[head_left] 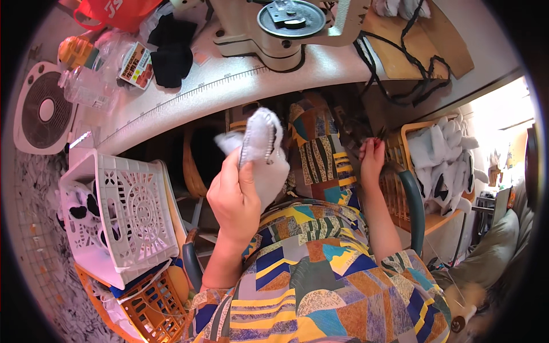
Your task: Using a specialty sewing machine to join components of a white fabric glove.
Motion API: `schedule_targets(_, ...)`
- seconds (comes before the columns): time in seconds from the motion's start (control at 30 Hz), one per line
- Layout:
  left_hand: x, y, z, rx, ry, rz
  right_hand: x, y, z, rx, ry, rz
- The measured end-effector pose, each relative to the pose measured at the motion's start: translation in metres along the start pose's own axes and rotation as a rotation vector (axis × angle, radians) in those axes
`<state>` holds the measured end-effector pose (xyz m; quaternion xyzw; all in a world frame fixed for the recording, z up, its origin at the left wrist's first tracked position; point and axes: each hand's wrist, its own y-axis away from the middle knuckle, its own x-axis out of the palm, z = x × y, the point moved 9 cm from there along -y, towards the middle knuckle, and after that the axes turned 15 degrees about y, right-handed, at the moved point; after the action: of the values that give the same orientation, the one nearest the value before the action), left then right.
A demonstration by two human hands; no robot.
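My left hand grips a soft white fabric piece upright above my lap, its narrow upper part edged with visible stitches and a smaller white flap sticking out to the left. Low on the right, my right hand is closed around small dark snips with red handles, the points upward, apart from the fabric. Beneath both hands my lap is covered in patchwork-patterned cloth.
A sewing machine stands on the worktable with black cords. A fan, plastic bottles and black cloth sit left. A white crate and orange basket are left; another basket holds white pieces at right.
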<state>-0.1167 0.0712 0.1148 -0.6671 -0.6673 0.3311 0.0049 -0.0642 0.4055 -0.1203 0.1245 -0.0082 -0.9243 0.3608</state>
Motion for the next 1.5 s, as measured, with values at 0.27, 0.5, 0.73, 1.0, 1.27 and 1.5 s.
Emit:
schedule_targets(0.27, 0.001, 0.01, -0.003, -0.156, 0.241, 0.011, 0.038, 0.136, 0.221, -0.527, -0.193, 0.787)
schedule_targets(0.5, -0.01, 0.009, -0.004, -0.083, 0.41, -0.036, 0.069, 0.168, 0.256, -1.008, 0.377, 0.572)
schedule_targets(0.73, -0.014, 0.011, -0.006, -0.114, 0.425, 0.018, 0.078, 0.176, 0.259, -1.114, 0.681, 0.579)
schedule_targets(1.0, -0.018, 0.01, -0.014, -0.065, 0.413, 0.016, 0.078, 0.179, 0.264, -1.138, 0.644, 0.565)
schedule_targets(1.27, -0.018, 0.009, -0.018, -0.011, 0.411, 0.04, 0.076, 0.178, 0.265, -1.168, 0.639, 0.522)
schedule_targets(1.5, -0.019, 0.009, -0.019, -0.006, 0.42, 0.008, 0.073, 0.179, 0.266, -1.193, 0.623, 0.491)
